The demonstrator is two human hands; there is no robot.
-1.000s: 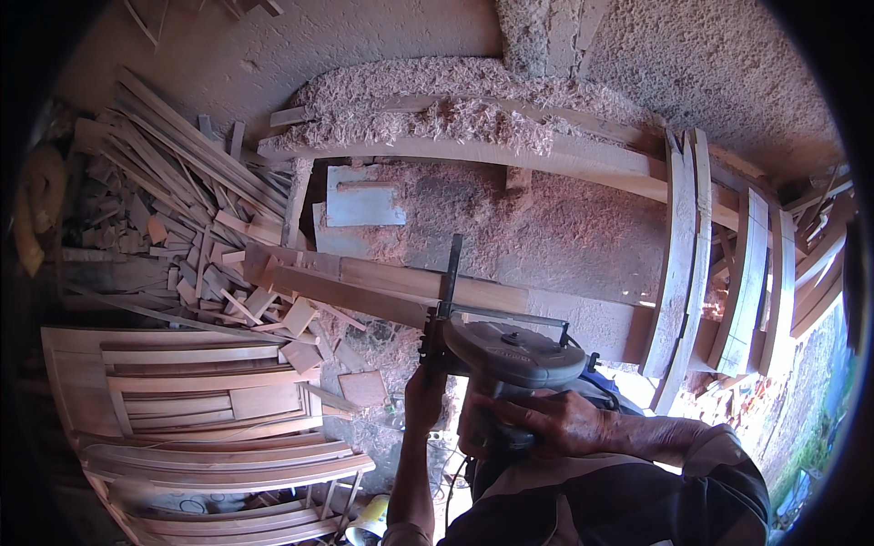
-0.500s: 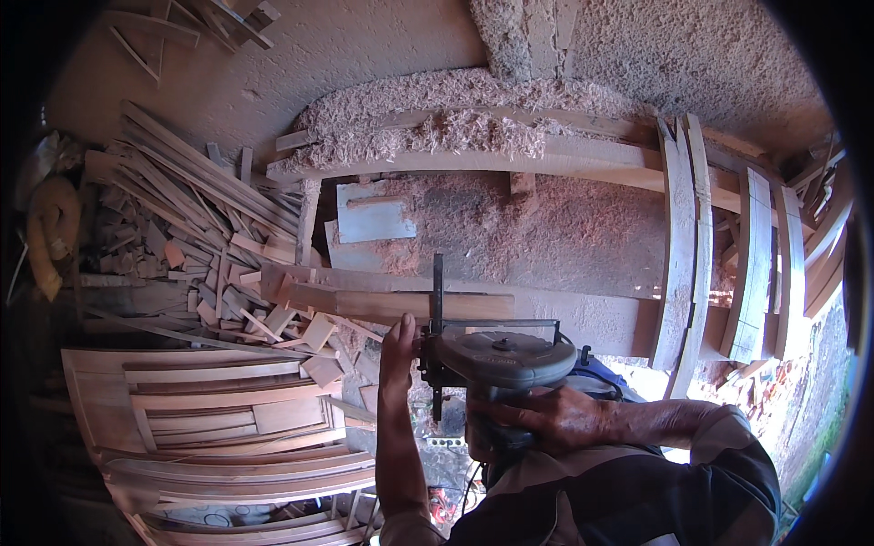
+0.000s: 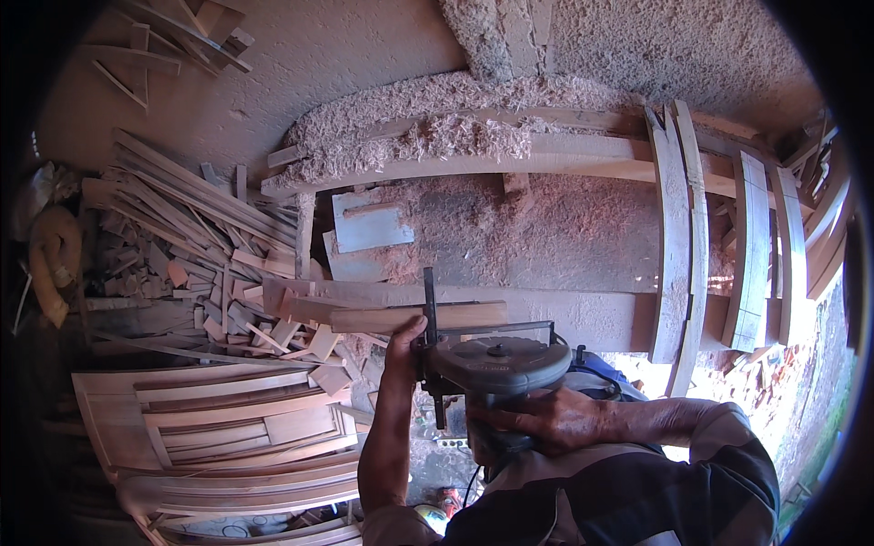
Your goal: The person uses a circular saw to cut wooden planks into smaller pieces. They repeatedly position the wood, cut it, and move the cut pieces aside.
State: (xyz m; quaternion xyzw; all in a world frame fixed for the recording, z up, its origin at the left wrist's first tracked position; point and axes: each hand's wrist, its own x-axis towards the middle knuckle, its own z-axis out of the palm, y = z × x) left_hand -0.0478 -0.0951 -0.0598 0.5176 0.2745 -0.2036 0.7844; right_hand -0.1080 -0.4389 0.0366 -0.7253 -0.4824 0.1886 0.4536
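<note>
A dark circular saw [image 3: 496, 369] with a round guard sits at the near edge of the bench. A black guide bar [image 3: 430, 296] crosses its left end. My right hand [image 3: 551, 419] is closed round the saw's rear handle. At the saw's left end, my left hand [image 3: 405, 344] grips beside the guide bar, thumb up; most of its fingers are hidden. Just beyond the saw a short, smooth wooden piece [image 3: 473, 313] lies along the bench's front beam [image 3: 592, 314], the bar passing over it.
Shavings [image 3: 401, 136] heap along the back beam. A pale board [image 3: 373, 223] lies in the bench's recess. Planks [image 3: 672, 246] cross the right end. Offcuts [image 3: 205, 273] pile up at left, above stacked wooden frames [image 3: 237, 428]. A yellow coiled hose [image 3: 55, 250] hangs far left.
The view has shifted slightly. The saw and my left hand sit a little further left against the wooden piece; my left thumb is now bent toward the bar. Both hands keep their grip.
</note>
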